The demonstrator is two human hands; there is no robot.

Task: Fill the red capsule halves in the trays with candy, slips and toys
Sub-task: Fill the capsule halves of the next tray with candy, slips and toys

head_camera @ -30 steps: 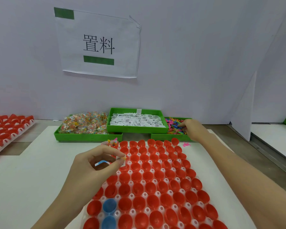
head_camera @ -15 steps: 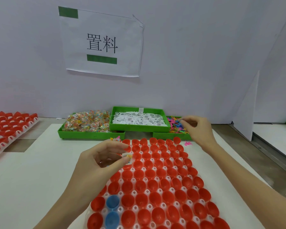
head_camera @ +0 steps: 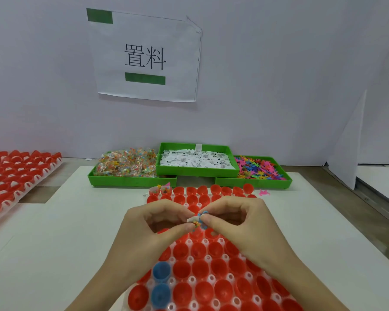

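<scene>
Head view is centred on a small bundle [head_camera: 197, 221] pinched between both hands in the middle of the frame: a white paper slip, a bit of coloured candy and a blue toy seem to be gathered there, though the pieces are too small to be told apart with certainty. The left hand [head_camera: 153, 223] is closed to a pinch, thumb and forefinger on the white edge of the bundle; the right hand [head_camera: 238, 223] is closed in the same way on the blue part, and the other fingers are curled in.

The bundle is held just above the red capsule halves [head_camera: 200, 268] in the tray [head_camera: 190, 280] that fills the lower middle of the frame. Most halves look empty; two at the upper left corner of the tray [head_camera: 161, 190] appear already filled, and two blue halves [head_camera: 161, 269] stand at the lower left.

It is judged that the three items are being put together before the drop. To do this well, the bundle should be kept compact and be lowered into one open half only, so that nothing falls in a neighbour cup.

Further up, three green bins are seen: candy [head_camera: 127, 162] at left, slips [head_camera: 195, 160] in the centre, toys [head_camera: 259, 168] at right. One pink toy [head_camera: 264, 193] lies loose on the table beside the tray.
</scene>
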